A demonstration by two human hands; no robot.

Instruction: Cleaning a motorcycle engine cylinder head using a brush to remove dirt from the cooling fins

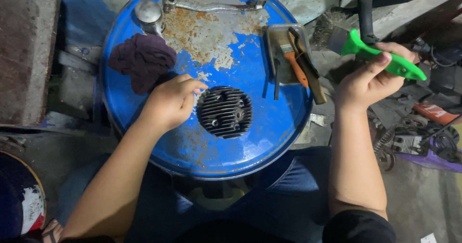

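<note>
A blue steel drum [269, 127] fills the middle of the frame, its lid serving as a worktop, with the paint flaked to rust and bare metal across the upper part. To the upper left on the lid lies a crumpled dark purple rag [142, 59], just below a round chrome cap [148, 13]. Along the top edge rests a long metal lever [211, 4]. At the upper right of the lid sits a shallow metal tray [275, 36] holding an orange-handled brush [297, 65] and other tools.

Just below the centre of the lid lies a round finned cylinder head [224, 111], dark and grimy, flat on the drum. It looks like cast metal: stiff, fairly heavy for its bulk, probably greasy, with thin fins that could chip or bite into fingers. The outer rim seems the safest place to take hold, with the fingers spread across several fins.

The left hand [169, 102] rests on the lid with its fingers curled loosely against the left rim of the head, touching it rather than gripping. The right hand [369, 78], at the upper right beyond the drum's edge, is closed around a bright green plastic-handled tool [380, 57], thumb pressed along the handle.
</note>
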